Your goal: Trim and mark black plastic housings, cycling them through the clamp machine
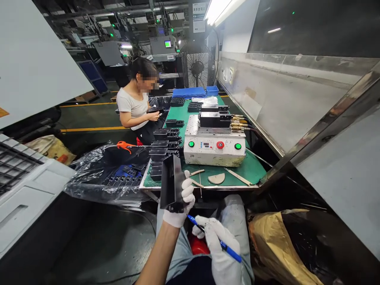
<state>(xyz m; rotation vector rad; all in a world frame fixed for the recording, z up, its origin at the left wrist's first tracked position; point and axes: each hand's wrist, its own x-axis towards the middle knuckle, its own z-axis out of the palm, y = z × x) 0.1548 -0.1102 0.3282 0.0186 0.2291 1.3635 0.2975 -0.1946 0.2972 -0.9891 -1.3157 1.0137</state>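
Note:
My left hand, in a white glove, is closed around a black plastic box-shaped part. The part is tilted upright, its long hollow side turned to the left. My right hand, also gloved, grips a blue pen just below and to the right of the part. The pen's blue front end points up and left toward my left wrist, apart from the black part. Behind the held part, several similar black parts lie in a row along the left edge of the green table.
A white control box with green and red buttons carries another black part. Wooden-looking tools lie at the front edge. An orange air gun rests by a plastic-lined bin. A co-worker sits at left; a paper sack stands right.

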